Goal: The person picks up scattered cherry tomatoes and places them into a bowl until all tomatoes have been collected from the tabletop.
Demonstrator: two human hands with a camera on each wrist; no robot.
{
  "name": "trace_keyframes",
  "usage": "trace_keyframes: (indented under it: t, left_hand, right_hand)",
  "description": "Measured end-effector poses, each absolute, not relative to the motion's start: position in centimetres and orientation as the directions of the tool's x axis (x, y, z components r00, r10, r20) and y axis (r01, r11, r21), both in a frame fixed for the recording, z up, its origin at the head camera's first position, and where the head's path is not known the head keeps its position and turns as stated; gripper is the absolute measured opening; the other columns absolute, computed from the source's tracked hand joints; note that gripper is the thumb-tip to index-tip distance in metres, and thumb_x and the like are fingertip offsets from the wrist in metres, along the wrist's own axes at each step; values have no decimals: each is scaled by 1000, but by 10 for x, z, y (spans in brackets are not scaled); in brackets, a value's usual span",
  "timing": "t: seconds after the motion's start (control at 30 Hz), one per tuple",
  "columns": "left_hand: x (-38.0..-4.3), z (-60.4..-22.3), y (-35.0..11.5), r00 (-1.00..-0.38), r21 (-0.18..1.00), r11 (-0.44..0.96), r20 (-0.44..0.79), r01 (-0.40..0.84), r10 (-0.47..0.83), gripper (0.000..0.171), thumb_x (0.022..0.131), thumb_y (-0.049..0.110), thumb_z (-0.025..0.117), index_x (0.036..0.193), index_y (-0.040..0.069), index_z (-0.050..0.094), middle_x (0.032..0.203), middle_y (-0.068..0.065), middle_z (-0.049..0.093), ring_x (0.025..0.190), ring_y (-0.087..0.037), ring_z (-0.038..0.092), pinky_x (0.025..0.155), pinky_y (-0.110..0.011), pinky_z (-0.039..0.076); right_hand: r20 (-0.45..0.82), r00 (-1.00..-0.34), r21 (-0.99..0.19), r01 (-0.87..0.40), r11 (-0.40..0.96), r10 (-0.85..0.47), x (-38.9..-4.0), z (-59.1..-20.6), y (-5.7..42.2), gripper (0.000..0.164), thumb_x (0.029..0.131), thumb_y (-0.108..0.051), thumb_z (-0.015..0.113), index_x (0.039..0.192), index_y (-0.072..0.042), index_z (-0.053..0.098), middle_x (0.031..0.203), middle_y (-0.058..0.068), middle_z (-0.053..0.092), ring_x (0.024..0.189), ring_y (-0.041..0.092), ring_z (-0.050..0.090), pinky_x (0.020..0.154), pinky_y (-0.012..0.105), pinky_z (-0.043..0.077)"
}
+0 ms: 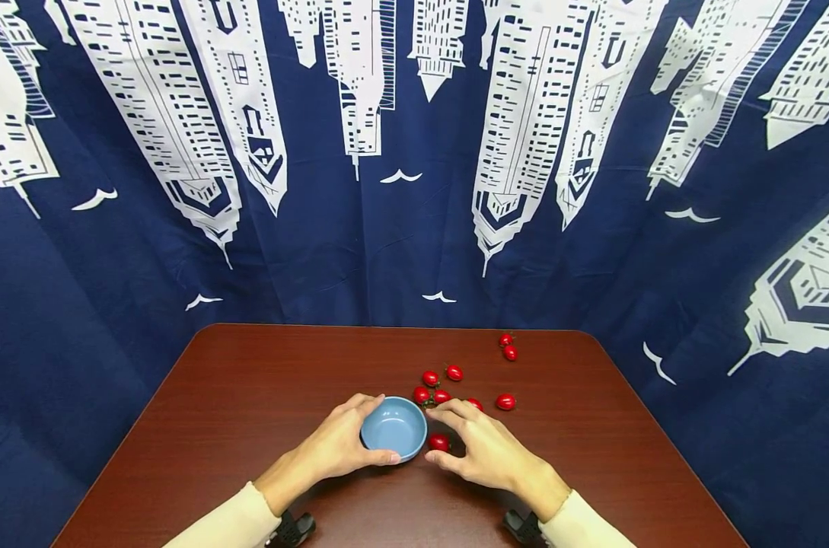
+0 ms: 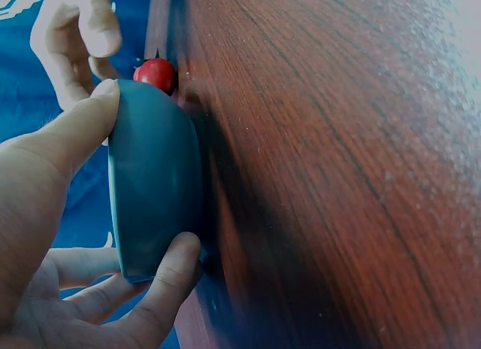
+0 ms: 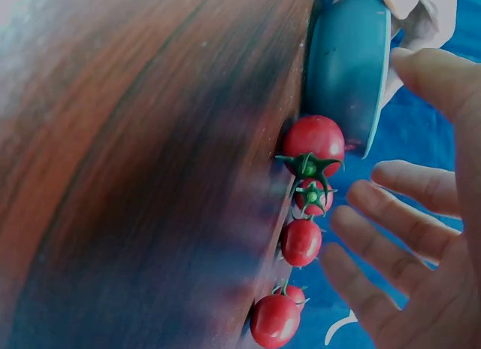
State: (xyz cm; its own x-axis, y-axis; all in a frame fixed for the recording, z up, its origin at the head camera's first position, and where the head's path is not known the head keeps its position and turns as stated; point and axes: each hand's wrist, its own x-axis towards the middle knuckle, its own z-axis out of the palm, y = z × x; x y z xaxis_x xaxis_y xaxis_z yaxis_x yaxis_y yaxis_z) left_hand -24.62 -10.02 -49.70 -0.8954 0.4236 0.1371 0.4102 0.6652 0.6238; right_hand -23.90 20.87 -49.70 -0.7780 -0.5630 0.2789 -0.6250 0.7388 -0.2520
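A small blue bowl (image 1: 395, 426) sits upright in my left hand (image 1: 342, 441), which grips its rim and side with the thumb near and the fingers at the far side. Nothing shows inside the bowl. My right hand (image 1: 483, 449) is to the right of the bowl, its fingers apart and loosely bent. Between its thumb and fingers lies a cherry tomato (image 1: 438, 442), close to the bowl; in the right wrist view that tomato (image 3: 314, 144) has a green stem and the fingers do not touch it. Another tomato (image 1: 474, 404) is partly hidden behind the right hand.
Beyond the hands, several cherry tomatoes (image 1: 422, 394) lie bunched by the bowl's far right side. One tomato (image 1: 505, 402) rests farther right, and two (image 1: 510, 352) are near the back edge. The brown wooden table (image 1: 270, 396) ends at a blue patterned curtain (image 1: 414, 243).
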Motion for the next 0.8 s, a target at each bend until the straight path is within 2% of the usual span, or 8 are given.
trace_keyframes:
  t: [0.17, 0.33, 0.63, 0.8]
  left_hand:
    - [-245, -498, -101, -899, 627, 667, 137, 403, 416, 112, 83, 54, 105, 168, -1, 58, 161, -16, 67, 142, -40, 68, 117, -59, 61]
    - [-245, -497, -101, -901, 629, 665, 140, 402, 412, 112, 83, 53, 106, 168, -2, 57, 159, -16, 67, 143, -40, 68, 118, -59, 60]
    - [-244, -498, -97, -897, 615, 667, 172, 421, 408, 111, 84, 53, 105, 167, -3, 58, 160, -16, 67, 144, -38, 70, 120, -59, 59]
    - [-242, -499, -96, -904, 610, 678, 172, 409, 391, 113, 82, 53, 106, 168, -3, 57, 160, -16, 65, 142, -36, 70, 120, -57, 60]
  right_hand:
    - [246, -792, -290, -611, 737, -559, -243, -501, 207, 66, 99, -50, 93, 152, -14, 76, 145, -4, 73, 130, 15, 76, 111, 44, 66]
    - [249, -767, -296, -642, 708, -591, -247, -504, 205, 53, 96, -39, 97, 139, -13, 81, 134, -3, 76, 116, 14, 77, 103, 40, 68]
    - [280, -722, -276, -692, 667, -633, -250, -504, 206, 28, 95, -15, 95, 119, -12, 82, 115, -1, 73, 90, 4, 65, 80, 22, 60]
    - [292, -702, -289, -712, 640, -650, -254, -505, 205, 23, 95, -7, 92, 116, -10, 82, 108, 1, 73, 85, 4, 65, 76, 18, 57]
